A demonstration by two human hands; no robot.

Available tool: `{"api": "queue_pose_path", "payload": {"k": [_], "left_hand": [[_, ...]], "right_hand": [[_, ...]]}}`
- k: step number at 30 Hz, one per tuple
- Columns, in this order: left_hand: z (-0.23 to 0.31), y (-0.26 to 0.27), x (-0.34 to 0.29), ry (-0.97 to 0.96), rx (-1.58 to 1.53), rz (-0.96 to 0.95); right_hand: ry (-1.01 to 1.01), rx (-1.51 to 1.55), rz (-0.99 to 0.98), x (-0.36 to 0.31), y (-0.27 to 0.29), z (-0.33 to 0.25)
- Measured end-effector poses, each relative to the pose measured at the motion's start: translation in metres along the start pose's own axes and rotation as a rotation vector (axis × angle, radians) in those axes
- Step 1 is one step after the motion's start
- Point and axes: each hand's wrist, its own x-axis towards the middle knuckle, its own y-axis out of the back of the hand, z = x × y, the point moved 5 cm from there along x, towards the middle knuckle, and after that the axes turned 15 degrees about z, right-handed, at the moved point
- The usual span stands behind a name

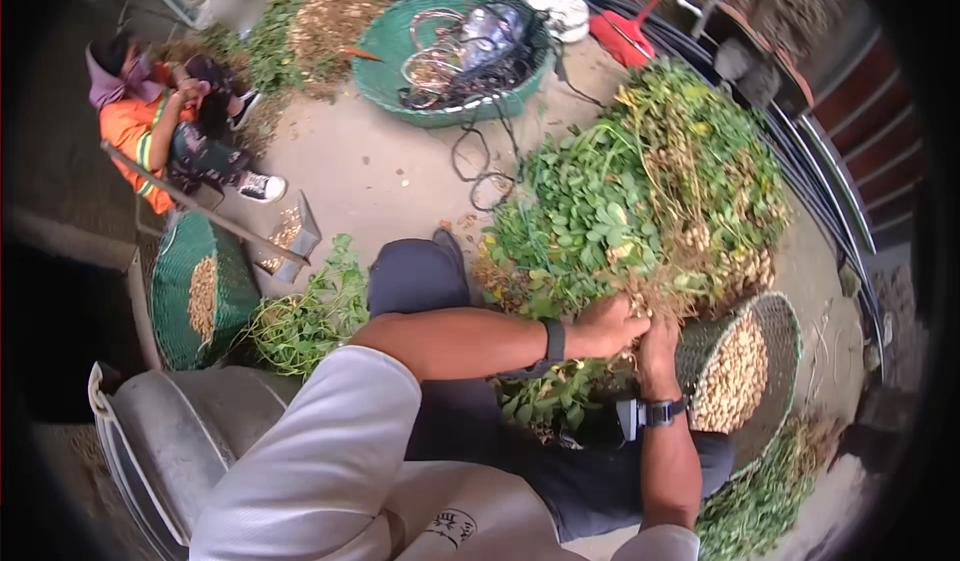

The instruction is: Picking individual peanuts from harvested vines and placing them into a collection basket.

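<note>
A leafy peanut plant (668,298) with tangled brown roots lies across the front of a big green heap. My left hand (605,329) is closed on its root end, a black band round that wrist. Right beside it, almost touching, my right hand (657,353) has its fingers bent in at the same roots; a watch sits on this wrist. Exactly what the fingertips pinch is too small to see. Against my right hand stands a green mesh basket (798,346) holding many pale peanuts (735,376).
The heap of peanut plants (590,196) spreads ahead to the right. At the far middle stands a wide green basket (430,116) with bottles and cords. A person in an orange vest (135,141) sits far left, near another peanut basket (165,301) and a dustpan (300,231).
</note>
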Motion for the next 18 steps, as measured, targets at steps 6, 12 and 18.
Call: {"api": "queue_pose_path", "payload": {"k": [6,12,18], "left_hand": [[0.006,-0.013,0.018,0.054,0.050,-0.224],[0.031,-0.012,0.020,-0.134,-0.172,-0.464],[0.031,-0.006,0.019,-0.052,-0.461,-0.780]], "right_hand": [[0.652,-0.891,-0.245,0.021,0.016,-0.017],[0.824,-0.540,-0.577,0.039,0.026,-0.020],[0.586,-0.060,-0.666,0.031,0.045,-0.024]]}}
